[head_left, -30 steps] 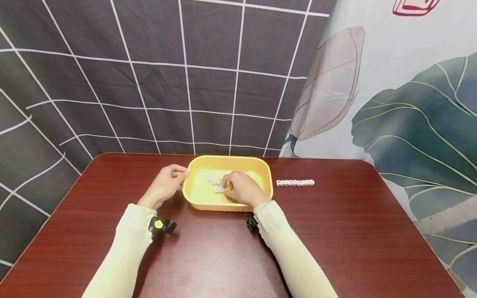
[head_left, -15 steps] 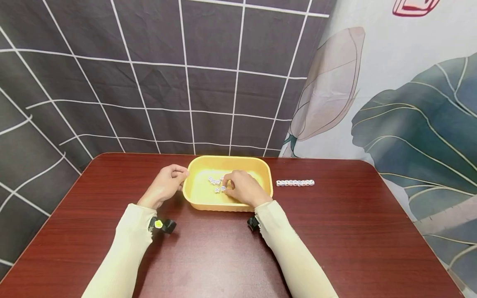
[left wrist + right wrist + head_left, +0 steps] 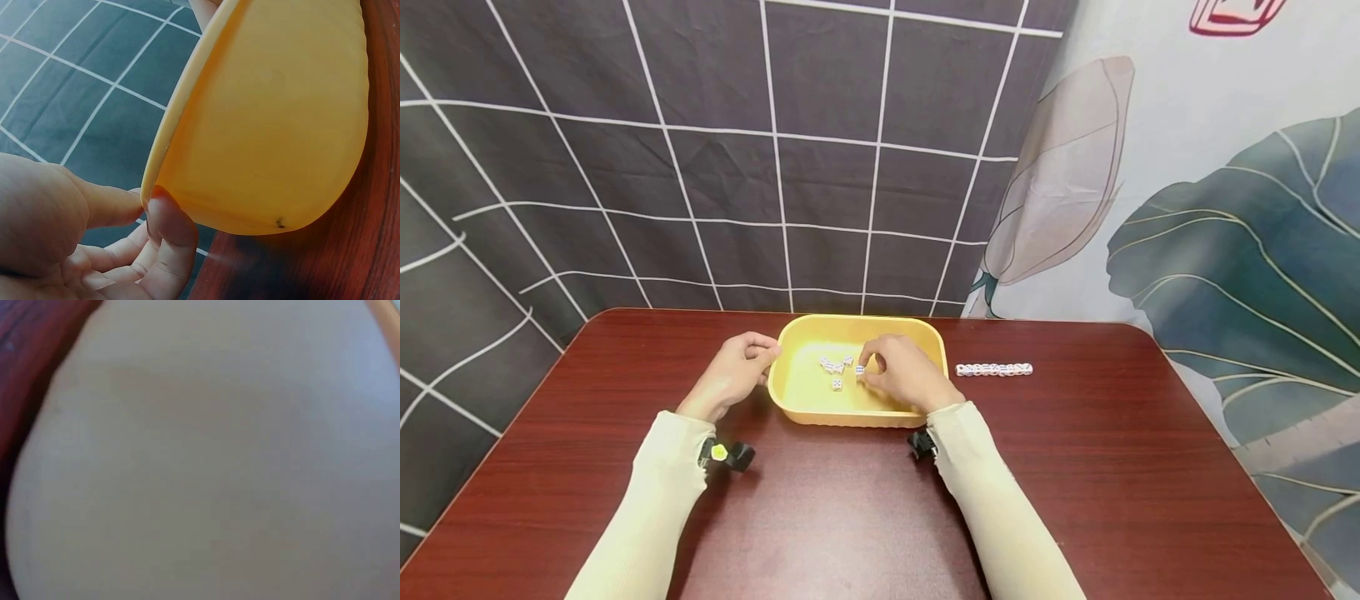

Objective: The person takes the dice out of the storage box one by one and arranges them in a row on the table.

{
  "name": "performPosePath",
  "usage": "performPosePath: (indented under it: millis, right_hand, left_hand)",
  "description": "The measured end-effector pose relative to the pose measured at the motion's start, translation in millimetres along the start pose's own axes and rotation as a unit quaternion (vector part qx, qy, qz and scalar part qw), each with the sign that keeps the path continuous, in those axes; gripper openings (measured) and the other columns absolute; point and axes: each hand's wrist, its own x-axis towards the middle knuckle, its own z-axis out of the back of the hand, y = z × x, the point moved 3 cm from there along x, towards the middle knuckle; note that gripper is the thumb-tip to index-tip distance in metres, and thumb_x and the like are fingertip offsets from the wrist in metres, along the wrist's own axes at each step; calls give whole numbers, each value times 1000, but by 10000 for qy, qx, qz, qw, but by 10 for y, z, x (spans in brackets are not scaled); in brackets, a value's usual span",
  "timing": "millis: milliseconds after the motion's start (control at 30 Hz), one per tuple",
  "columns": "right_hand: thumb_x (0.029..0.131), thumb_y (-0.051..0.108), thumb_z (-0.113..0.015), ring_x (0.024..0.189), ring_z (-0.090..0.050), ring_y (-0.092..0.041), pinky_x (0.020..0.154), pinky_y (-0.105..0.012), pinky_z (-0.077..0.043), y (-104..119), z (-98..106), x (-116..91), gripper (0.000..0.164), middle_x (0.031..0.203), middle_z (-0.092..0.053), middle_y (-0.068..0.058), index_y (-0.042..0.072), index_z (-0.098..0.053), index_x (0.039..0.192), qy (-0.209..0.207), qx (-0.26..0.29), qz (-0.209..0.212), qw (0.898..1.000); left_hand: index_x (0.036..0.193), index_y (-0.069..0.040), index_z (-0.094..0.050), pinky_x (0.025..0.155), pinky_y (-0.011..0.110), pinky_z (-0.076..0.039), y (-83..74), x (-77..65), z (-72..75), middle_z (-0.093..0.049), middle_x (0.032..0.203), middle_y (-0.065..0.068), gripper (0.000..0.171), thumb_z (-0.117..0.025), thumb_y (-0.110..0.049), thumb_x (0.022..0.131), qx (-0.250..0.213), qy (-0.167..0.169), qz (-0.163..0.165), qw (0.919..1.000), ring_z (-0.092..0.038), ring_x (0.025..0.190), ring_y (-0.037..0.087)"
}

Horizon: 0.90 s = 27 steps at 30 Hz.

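Observation:
A yellow plastic basin (image 3: 820,417) stands on the table, and several white dice (image 3: 832,367) lie grouped on its floor. Nearer the front wall sits a single die (image 3: 837,385). My left hand (image 3: 735,372) pinches the basin's left rim; in the left wrist view its thumb and forefinger (image 3: 172,219) grip the edge. Inside the basin, my right hand (image 3: 906,372) pinches another die (image 3: 860,370) between its fingertips. The right wrist view is blurred and filled by the basin wall (image 3: 206,456), so that hand is hidden there.
Right of the basin, several dice form a straight row (image 3: 994,369) on the dark red table (image 3: 820,508). A grey gridded cloth (image 3: 827,192) hangs behind the table, and a leaf-patterned one (image 3: 1232,233) hangs at the right.
My right hand has drawn a die away from the one beside it and shifted right and slightly back with it. My left hand has stayed on the rim.

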Motion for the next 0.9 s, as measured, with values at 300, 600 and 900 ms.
performPosePath:
  millis: [300, 600, 900]
  right_hand:
    - [87, 15, -79, 66, -44, -13, 61, -24, -34, -30, 161, -29, 12, 69, -46, 1, 12, -74, 97, -142, -77, 172, 9997]
    - [87, 14, -79, 69, -46, -13, 67, -26, -37, -102, 305, -73, 9, 67, -45, 3, 12, -73, 93, -411, -41, 280, 9988]
    - [86, 15, -79, 69, -47, -13, 65, -26, -39, -204, 426, -143, 9, 70, -49, 1, 14, -74, 92, -589, 64, 196, 9981]
  left_hand:
    - [128, 11, -52, 67, 21, -55, -7, -8, -7, -66, 103, 17, 33, -54, -13, 105, -51, 31, -12, 10000, -59, 72, 10]
    - [129, 10, -53, 69, 22, -56, -9, -13, 14, -66, 106, 19, 32, -53, -13, 105, 12, 7, 11, 10000, -59, 73, 11]
    - [129, 9, -53, 70, 22, -56, 0, -6, 7, -65, 106, 18, 32, -53, -12, 105, 18, 29, 26, 10000, -59, 73, 11]
